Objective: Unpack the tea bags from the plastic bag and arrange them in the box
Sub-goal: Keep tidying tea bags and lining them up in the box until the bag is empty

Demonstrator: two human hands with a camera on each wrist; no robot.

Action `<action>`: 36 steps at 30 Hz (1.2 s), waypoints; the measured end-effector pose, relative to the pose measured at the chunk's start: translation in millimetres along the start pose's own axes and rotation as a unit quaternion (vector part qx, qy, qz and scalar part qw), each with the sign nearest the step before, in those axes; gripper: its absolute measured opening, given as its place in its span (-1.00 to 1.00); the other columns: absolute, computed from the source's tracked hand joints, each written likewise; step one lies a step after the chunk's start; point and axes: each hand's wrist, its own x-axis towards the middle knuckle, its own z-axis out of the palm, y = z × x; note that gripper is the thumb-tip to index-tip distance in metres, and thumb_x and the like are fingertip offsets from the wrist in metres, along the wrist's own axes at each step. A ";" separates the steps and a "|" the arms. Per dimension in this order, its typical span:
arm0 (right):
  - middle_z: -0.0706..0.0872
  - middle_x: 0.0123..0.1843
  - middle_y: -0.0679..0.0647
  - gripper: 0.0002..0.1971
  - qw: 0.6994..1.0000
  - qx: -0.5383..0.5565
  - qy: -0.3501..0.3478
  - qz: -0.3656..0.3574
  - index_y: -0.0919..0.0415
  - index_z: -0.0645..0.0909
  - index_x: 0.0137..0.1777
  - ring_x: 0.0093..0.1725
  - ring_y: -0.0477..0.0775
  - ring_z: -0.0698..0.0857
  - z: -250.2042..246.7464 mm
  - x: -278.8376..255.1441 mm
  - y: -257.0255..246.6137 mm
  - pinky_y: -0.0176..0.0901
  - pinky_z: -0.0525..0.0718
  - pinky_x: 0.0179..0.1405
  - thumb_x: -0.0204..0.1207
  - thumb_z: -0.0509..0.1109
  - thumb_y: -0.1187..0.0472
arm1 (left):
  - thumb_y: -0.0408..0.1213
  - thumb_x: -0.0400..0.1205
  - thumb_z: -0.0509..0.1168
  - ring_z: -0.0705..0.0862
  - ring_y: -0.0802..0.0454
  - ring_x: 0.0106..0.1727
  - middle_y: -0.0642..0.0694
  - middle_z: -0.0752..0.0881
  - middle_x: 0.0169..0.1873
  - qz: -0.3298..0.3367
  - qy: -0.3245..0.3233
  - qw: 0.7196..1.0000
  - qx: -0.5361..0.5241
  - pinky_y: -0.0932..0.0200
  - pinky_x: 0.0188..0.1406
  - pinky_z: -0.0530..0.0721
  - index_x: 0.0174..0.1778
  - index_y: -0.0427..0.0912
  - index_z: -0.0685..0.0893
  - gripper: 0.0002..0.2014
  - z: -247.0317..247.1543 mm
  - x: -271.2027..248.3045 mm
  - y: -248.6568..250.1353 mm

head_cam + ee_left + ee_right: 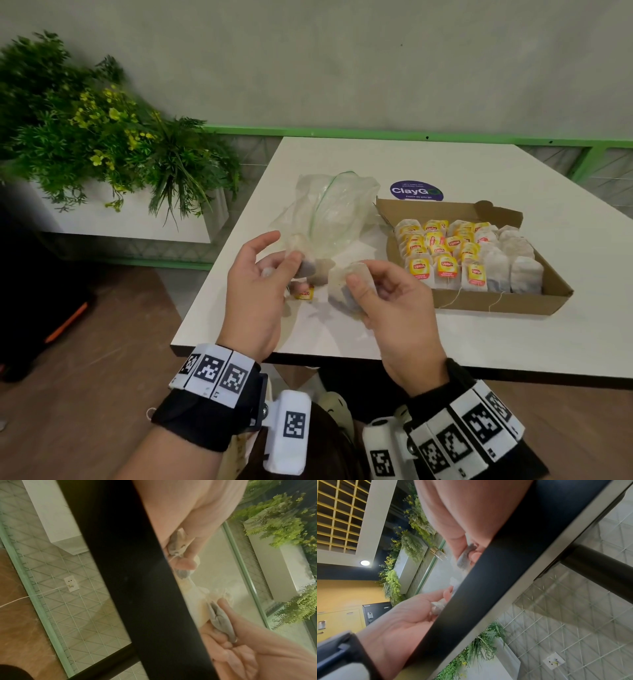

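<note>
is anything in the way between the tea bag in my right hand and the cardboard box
Nothing visible. The white paper tea bag pinched in the right hand has bare white table between it and the brown cardboard box.

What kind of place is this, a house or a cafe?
Probably a cafe or office canteen, not a house. The white table bears a round "ClayGo" clean-up sticker, long planter boxes of greenery line the wall, and lockers stand farther back.

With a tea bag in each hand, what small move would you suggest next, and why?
Probably carry the right hand with its tea bag to the box and add it to the rows there; it is the nearer hand, while the left hand holds another.
</note>
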 end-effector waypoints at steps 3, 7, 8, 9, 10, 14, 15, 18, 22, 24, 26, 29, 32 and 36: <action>0.80 -0.28 0.06 -0.93 0.999 -0.038 -0.013 0.016 0.22 0.78 -0.09 -0.43 -0.16 0.62 -0.7 3.7 -3.5 -0.32 0.54 -0.44 0.58 0.48 0.35 | -0.41 0.64 0.46 0.57 0.08 -0.58 -0.18 0.86 -0.17 0.004 0.001 1.000 0.001 0.33 -0.65 0.47 0.29 -0.09 0.63 -0.66 2.1 -0.4 0.8; 0.75 -0.36 -0.05 -0.89 0.973 -0.209 -0.094 0.006 0.18 0.84 -0.13 -0.45 -0.25 0.54 -0.5 19.8 -21.5 -0.35 0.50 -0.39 0.59 0.49 0.30 | -0.35 0.52 0.53 0.65 -0.04 -0.47 -0.21 0.86 -0.22 0.009 0.002 1.000 0.004 0.21 -0.60 0.55 0.05 -0.24 0.75 -0.78 2.6 1.3 -3.3; 0.74 -0.36 -0.07 -0.90 0.966 -0.238 -0.104 -0.007 0.16 0.84 -0.11 -0.42 -0.25 0.56 0.9 22.7 -27.6 -0.37 0.53 -0.35 0.58 0.50 0.30 | -0.27 0.47 0.55 0.63 -0.10 -0.46 -0.25 0.85 -0.22 0.008 -0.001 1.000 0.005 0.20 -0.59 0.54 0.02 -0.26 0.76 -0.74 2.4 1.0 -3.8; 0.72 -0.36 -0.09 -0.90 0.961 -0.254 -0.105 -0.015 0.12 0.84 -0.02 -0.39 -0.25 0.57 2.1 24.0 -33.4 -0.36 0.57 -0.31 0.57 0.52 0.30 | -0.21 0.43 0.55 0.59 -0.11 -0.48 -0.27 0.85 -0.22 0.006 -0.005 1.000 0.007 0.20 -0.60 0.54 0.00 -0.27 0.77 -0.71 2.5 0.0 -3.8; 0.69 -0.34 -0.08 -0.82 0.961 -0.259 -0.098 -0.016 0.08 0.81 0.11 -0.38 -0.23 0.58 2.8 24.8 -36.9 -0.33 0.59 -0.28 0.55 0.54 0.29 | -0.18 0.41 0.54 0.56 -0.07 -0.51 -0.27 0.85 -0.23 0.004 -0.011 1.000 0.005 0.21 -0.61 0.55 -0.02 -0.26 0.78 -0.70 2.8 -0.7 -3.0; 0.72 -0.18 0.33 -0.56 0.981 -0.157 -0.111 0.032 0.13 0.67 0.38 -0.32 0.01 0.64 11.4 23.7 -41.9 -0.17 0.60 -0.37 0.50 0.58 0.31 | -0.25 0.42 0.51 0.56 0.11 -0.56 -0.19 0.79 -0.28 0.002 -0.033 0.999 -0.016 0.25 -0.57 0.53 0.00 -0.31 0.79 -0.71 3.4 -2.8 0.8; 0.74 -0.15 0.38 -0.57 0.982 -0.141 -0.117 0.045 0.16 0.68 0.38 -0.35 0.03 0.65 14.6 23.9 -40.0 -0.18 0.59 -0.41 0.51 0.58 0.31 | -0.25 0.41 0.52 0.58 0.11 -0.53 -0.19 0.77 -0.29 -0.002 -0.042 0.999 -0.019 0.26 -0.55 0.54 0.01 -0.31 0.79 -0.70 3.0 -3.5 1.0; 0.75 -0.20 0.39 -0.85 0.981 -0.134 -0.129 0.055 0.24 0.79 0.10 -0.44 0.00 0.59 25.0 25.5 -35.2 -0.22 0.51 -0.55 0.56 0.54 0.27 | -0.26 0.44 0.52 0.59 0.10 -0.44 -0.18 0.76 -0.31 -0.017 -0.076 0.997 -0.021 0.27 -0.50 0.52 -0.05 -0.26 0.82 -0.78 2.1 -4.7 3.6; 0.75 -0.29 0.15 -0.87 0.992 -0.071 -0.085 0.059 0.35 0.76 -0.09 -0.40 -0.07 0.63 25.9 31.2 -39.5 -0.31 0.50 -0.52 0.58 0.51 0.26 | -0.45 0.27 0.29 0.53 0.04 -0.35 -0.19 0.67 -0.17 -0.084 -0.075 0.985 -0.130 0.21 -0.48 0.51 0.11 -0.22 0.73 -0.55 -1.9 0.1 7.0; 0.78 -0.25 0.13 -0.87 0.996 -0.037 -0.075 0.043 0.31 0.76 -0.09 -0.35 -0.10 0.65 22.2 34.2 -44.4 -0.32 0.52 -0.37 0.56 0.51 0.22 | -0.51 0.20 0.09 0.52 0.01 -0.34 -0.15 0.60 -0.22 -0.098 -0.046 0.980 -0.166 0.14 -0.39 0.52 0.10 -0.21 0.64 -0.46 -3.0 1.9 6.3; 0.78 -0.16 0.17 -0.80 0.996 -0.002 -0.084 0.036 0.25 0.75 -0.06 -0.26 -0.06 0.62 18.8 34.6 -49.2 -0.21 0.46 -0.27 0.49 0.52 0.10 | -0.67 0.29 -0.06 0.48 -0.03 -0.36 -0.12 0.51 -0.24 -0.100 -0.022 0.984 -0.145 0.08 -0.33 0.45 0.08 -0.19 0.57 -0.45 -1.4 1.1 5.1; 0.74 -0.12 0.21 -0.80 0.993 0.063 -0.095 0.041 0.28 0.71 -0.04 -0.19 0.13 0.56 13.6 34.8 -53.0 -0.18 0.38 -0.36 0.47 0.51 0.14 | -0.75 0.24 -0.05 0.42 -0.02 -0.35 -0.07 0.46 -0.25 -0.096 -0.009 0.989 -0.116 0.09 -0.30 0.37 0.06 -0.16 0.53 -0.41 0.1 1.3 3.6; 0.68 -0.21 0.28 -0.81 0.991 0.059 -0.119 0.023 0.32 0.72 -0.02 -0.13 0.28 0.51 8.1 29.8 -50.0 -0.11 0.37 -0.35 0.50 0.55 0.19 | -0.63 0.05 -0.02 0.38 0.02 -0.32 -0.06 0.47 -0.23 -0.088 0.009 0.982 -0.164 0.15 -0.22 0.44 0.02 -0.16 0.54 -0.37 0.9 0.0 7.5; 0.81 -0.12 0.28 -0.78 0.987 0.011 -0.159 0.033 0.31 0.76 0.06 -0.18 0.13 0.71 4.0 12.3 -39.2 -0.19 0.51 -0.30 0.47 0.58 0.22 | -0.86 0.40 -0.05 0.58 0.07 -0.27 -0.05 0.48 -0.17 -0.081 0.022 0.991 -0.103 0.19 -0.05 0.58 0.10 -0.10 0.59 -0.37 -0.7 1.2 5.6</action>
